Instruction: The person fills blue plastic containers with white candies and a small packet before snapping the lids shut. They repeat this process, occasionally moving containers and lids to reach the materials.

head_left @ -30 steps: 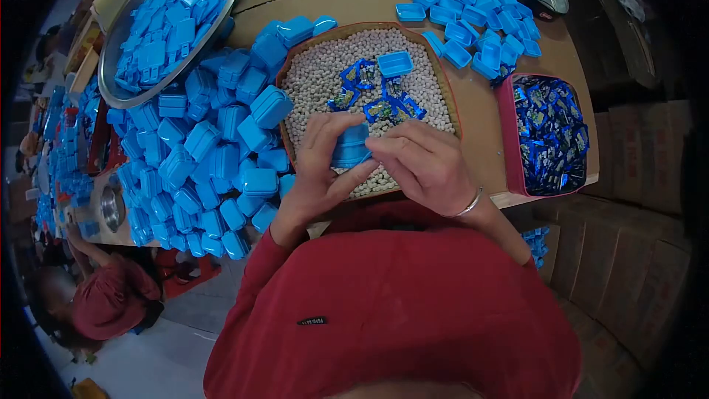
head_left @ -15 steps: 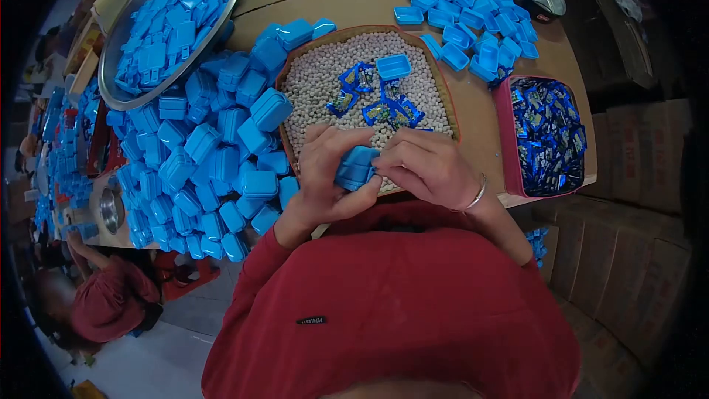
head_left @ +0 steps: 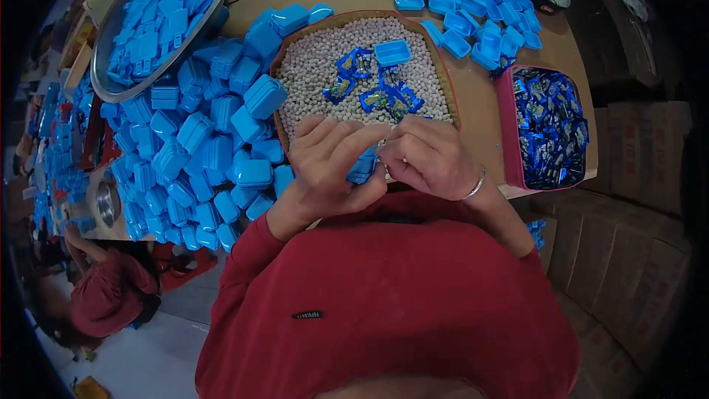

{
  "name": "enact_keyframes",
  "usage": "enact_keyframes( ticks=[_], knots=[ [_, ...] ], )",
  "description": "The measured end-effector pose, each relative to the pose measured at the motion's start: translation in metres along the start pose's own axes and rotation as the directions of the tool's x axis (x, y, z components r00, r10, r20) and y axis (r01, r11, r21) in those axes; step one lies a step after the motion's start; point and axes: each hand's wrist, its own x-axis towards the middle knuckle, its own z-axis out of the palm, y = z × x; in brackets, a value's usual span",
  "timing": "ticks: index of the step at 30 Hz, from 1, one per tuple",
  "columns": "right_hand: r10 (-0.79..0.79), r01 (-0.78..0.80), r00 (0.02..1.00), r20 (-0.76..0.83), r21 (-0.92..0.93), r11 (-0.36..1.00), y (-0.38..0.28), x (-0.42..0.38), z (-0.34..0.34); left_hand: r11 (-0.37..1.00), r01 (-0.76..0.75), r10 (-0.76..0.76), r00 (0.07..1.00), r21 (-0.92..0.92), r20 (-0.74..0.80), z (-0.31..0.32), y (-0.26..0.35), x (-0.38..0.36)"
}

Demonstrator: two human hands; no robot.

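Observation:
My left hand [head_left: 329,159] is wrapped round a small blue case [head_left: 363,167], mostly hidden by the fingers. Beside it, my right hand [head_left: 428,157] has its fingers pinched together at the case's right edge; what they grip is too hidden to name. Both hands are over the near edge of a tray of pale beads [head_left: 317,48]. On the beads lie several shiny blue packets [head_left: 340,89] and one open blue box half [head_left: 392,52].
Closed blue cases [head_left: 196,131] are heaped left of the tray. A metal basin [head_left: 100,77] holds flat blue pieces. Open blue boxes [head_left: 458,21] lie at the back right, near a pink-sided container [head_left: 509,129] of packets. Another person [head_left: 111,295] is at lower left.
Both hands have turned and drawn closer together, and the blue case is now more covered by the fingers. The view has shifted slightly, with the table's contents a little higher in frame.

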Motion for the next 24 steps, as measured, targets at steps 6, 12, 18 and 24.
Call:
enact_keyframes(
  ticks=[6, 12, 18, 24],
  knots=[
    [0.148, -0.164, 0.985, 0.087, 0.222, 0.961, -0.002, -0.006, 0.001, 0.967, 0.126, -0.09, 0.982, -0.223, 0.164, -0.001, -0.007, 0.0],
    [0.478, -0.52, 0.854, 0.206, 0.302, 0.799, 0.008, -0.021, 0.012, 0.679, 0.597, -0.463, 0.8, -0.426, 0.382, 0.023, -0.022, -0.018],
    [0.386, -0.41, 0.903, -0.189, -0.116, 0.904, 0.081, -0.013, 0.0, 0.79, 0.606, -0.551, 0.768, -0.092, 0.326, 0.048, -0.045, -0.02],
    [0.448, -0.471, 0.881, -0.151, -0.346, 0.811, 0.223, 0.021, -0.023, 0.792, 0.594, -0.564, 0.801, -0.141, 0.2, 0.053, -0.053, -0.029]
  ],
)
